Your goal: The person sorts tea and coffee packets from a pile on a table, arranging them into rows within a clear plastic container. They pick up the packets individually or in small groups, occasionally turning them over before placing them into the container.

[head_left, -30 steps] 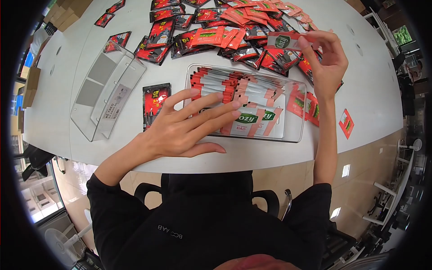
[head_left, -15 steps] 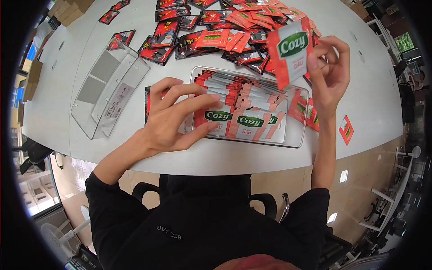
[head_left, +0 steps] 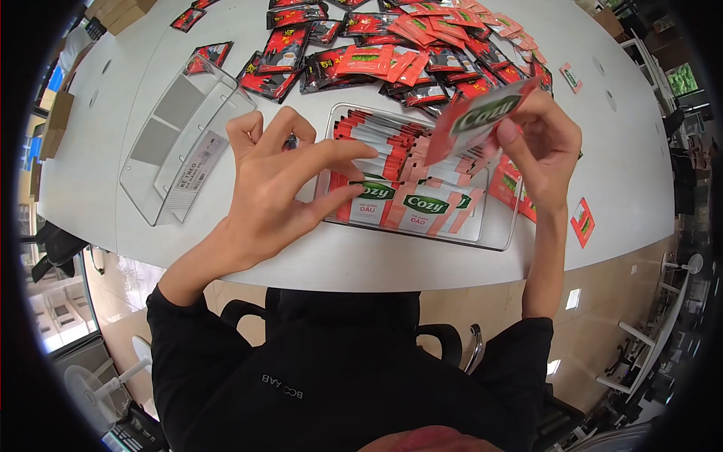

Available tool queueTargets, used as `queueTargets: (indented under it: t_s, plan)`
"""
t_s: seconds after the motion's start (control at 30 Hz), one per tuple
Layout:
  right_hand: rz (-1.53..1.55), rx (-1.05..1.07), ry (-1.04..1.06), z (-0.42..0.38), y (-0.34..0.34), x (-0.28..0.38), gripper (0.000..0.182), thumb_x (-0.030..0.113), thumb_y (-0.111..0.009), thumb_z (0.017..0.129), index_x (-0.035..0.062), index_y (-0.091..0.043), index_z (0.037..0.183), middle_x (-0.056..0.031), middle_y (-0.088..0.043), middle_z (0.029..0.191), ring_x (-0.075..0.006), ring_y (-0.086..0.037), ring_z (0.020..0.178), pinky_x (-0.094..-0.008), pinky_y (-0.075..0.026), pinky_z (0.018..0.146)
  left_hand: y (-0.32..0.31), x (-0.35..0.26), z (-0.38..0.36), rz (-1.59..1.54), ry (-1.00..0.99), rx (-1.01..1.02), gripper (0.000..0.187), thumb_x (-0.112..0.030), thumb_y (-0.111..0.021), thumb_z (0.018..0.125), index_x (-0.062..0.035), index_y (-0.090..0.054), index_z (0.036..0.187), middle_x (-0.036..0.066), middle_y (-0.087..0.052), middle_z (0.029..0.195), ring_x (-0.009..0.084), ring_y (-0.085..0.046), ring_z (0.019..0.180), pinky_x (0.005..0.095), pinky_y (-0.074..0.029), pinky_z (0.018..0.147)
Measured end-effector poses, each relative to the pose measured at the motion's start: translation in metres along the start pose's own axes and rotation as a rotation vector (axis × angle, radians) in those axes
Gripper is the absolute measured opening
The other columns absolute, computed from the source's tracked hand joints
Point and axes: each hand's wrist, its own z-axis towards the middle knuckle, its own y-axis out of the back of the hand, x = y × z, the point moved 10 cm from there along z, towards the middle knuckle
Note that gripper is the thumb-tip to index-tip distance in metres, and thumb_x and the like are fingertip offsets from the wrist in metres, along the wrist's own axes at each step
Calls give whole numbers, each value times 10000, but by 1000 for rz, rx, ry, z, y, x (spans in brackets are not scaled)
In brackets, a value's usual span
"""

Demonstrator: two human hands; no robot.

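Observation:
My right hand (head_left: 548,147) pinches a red-and-white Cozy tea sachet (head_left: 482,117), tilted and slightly blurred, above the right part of a clear plastic tray (head_left: 497,242). Inside the tray, tea sachets stand in two packed rows, one with red edges (head_left: 374,208) and one with pink edges (head_left: 416,213), Cozy labels facing me. Over the tray's left side is my left hand (head_left: 275,184), fingers apart, with thumb and fingertips right at the top of the front red sachet. Part of the tray's left wall is hidden behind that hand.
A heap of red-and-black packets (head_left: 282,49) and pink sachets (head_left: 410,64) covers the back of the white table (head_left: 98,173). Left of the tray lies another clear plastic holder (head_left: 162,169) with a label. A loose sachet (head_left: 582,222) rests at the right.
My right hand has brought the sachet down and left over the tray, tilting it. The left hand's fingers have shifted, its thumb and fingertips now at the front red sachet's top.

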Motion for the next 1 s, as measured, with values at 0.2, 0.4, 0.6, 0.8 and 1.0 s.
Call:
queueTargets:
  t_s: [0.2, 0.4, 0.6, 0.8, 1.0]
  plan:
    - [-169, 213, -82, -11, -50, 8, 181, 38, -750, 846, 3, -678, 1008, -68, -711, 873, -150, -645, 622, -290, -514, 644, 9, 13, 5, 31, 68, -21, 422, -141, -843, 712, -136, -701, 1110, -87, -740, 793, 151, -458, 822, 377, -242, 887]
    - [-532, 350, 230, -9, -83, 22, 333, 216, -806, 751, 132, -718, 1061, -8, -689, 817, -214, -607, 713, -320, -448, 642, 19, 25, 8, 31, 92, -65, 306, -44, -672, 845, -70, -646, 1148, 3, -713, 858, 181, -493, 841, 347, -332, 868]
    - [-647, 271, 324, 0, -57, 37, 297, 136, -818, 720, 132, -739, 1007, 15, -669, 755, -188, -558, 676, -310, -401, 630, 6, 9, -2, -165, -95, -97, 244, -79, -763, 759, -62, -699, 994, 35, -673, 910, 232, -490, 869, 352, -394, 815]
    - [-921, 6, 246, 10, 6, 18, 215, 73, -824, 726, 113, -749, 923, 20, -678, 722, -143, -538, 611, -298, -385, 609, -20, 4, -3, -216, -45, -3, 280, -117, -849, 677, -108, -731, 931, 20, -657, 973, 226, -495, 905, 338, -380, 804]
    - [-535, 285, 105, 5, -19, 16, 259, 202, -896, 629, 125, -726, 808, 46, -653, 659, -87, -509, 565, -284, -362, 589, -14, 9, -2, -239, 21, -2, 220, -89, -851, 683, -98, -721, 860, 6, -670, 869, 195, -519, 818, 335, -351, 786]
